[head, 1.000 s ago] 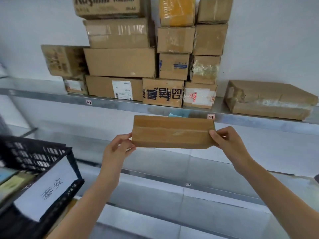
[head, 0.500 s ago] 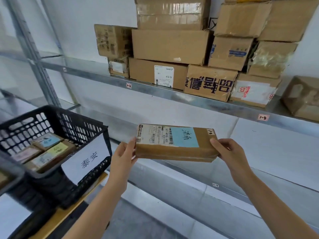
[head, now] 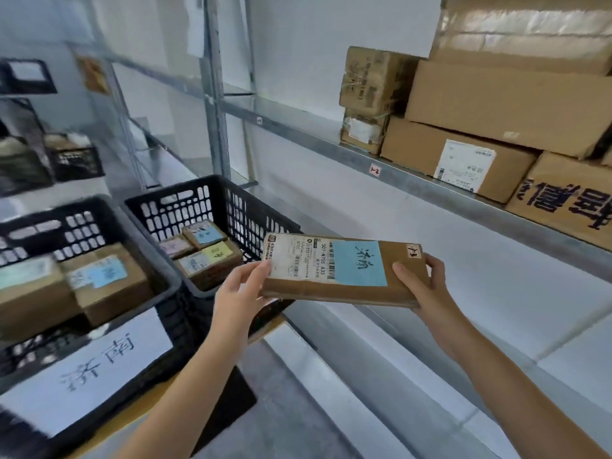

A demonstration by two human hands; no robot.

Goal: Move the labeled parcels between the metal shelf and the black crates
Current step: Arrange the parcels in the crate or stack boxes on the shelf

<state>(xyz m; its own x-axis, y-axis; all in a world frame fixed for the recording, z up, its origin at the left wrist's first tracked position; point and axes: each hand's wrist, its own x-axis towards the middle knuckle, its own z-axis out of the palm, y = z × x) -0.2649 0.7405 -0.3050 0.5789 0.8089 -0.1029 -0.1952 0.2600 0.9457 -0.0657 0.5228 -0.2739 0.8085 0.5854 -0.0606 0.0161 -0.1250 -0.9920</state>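
Note:
I hold a flat brown parcel (head: 344, 271) level in front of me, its top showing a white shipping label and a blue handwritten sticker. My left hand (head: 240, 289) grips its left end, thumb on the label. My right hand (head: 422, 284) grips its right end, thumb on top. The parcel hangs just right of two black crates: the nearer crate (head: 159, 286) bears a white sign with handwriting and holds brown parcels, the farther crate (head: 238, 207) holds several small labelled parcels. The metal shelf (head: 414, 180) runs along the wall at upper right.
Stacked cardboard boxes (head: 496, 104) fill the shelf's right part; its left stretch is bare. A lower shelf level (head: 381, 352) lies under my arms. Shelf uprights (head: 215, 94) stand behind the crates. More dark crates (head: 76, 160) sit far left. The crates rest on a wooden board (head: 265, 329).
My view has swung left and down, bringing a second crate into sight. The parcel, lowered from the shelf edge and tipped label-up, has moved toward the crates. Both hands keep their grip.

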